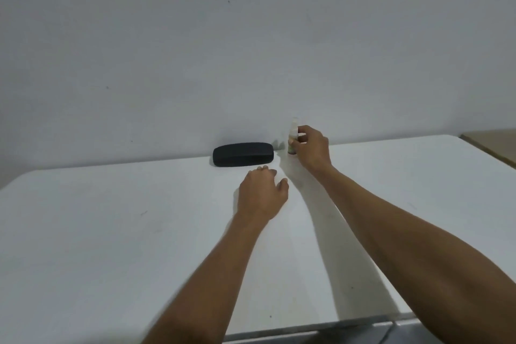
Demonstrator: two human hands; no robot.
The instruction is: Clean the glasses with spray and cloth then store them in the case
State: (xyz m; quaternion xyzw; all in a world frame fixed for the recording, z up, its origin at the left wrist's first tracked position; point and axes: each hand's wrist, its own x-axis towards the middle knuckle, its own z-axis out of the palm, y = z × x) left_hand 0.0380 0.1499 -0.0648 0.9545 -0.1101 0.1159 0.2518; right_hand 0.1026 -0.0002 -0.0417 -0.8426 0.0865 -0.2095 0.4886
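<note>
A closed black glasses case [243, 154] lies at the back of the white table [111, 232], close to the wall. Just right of it stands a small pale spray bottle [292, 134], upright on the table. My right hand [314, 151] reaches from the right and has its fingers and thumb closed around the bottle's body. My left hand [261, 195] rests palm down on the table in front of the case, fingers loosely spread, with nothing seen in it. I see no glasses and no cloth; anything under the left palm is hidden.
A plain grey-white wall [251, 50] rises directly behind the table. A brown surface [491, 145] adjoins the table's far right corner. The table's near edge [307, 329] runs along the bottom right.
</note>
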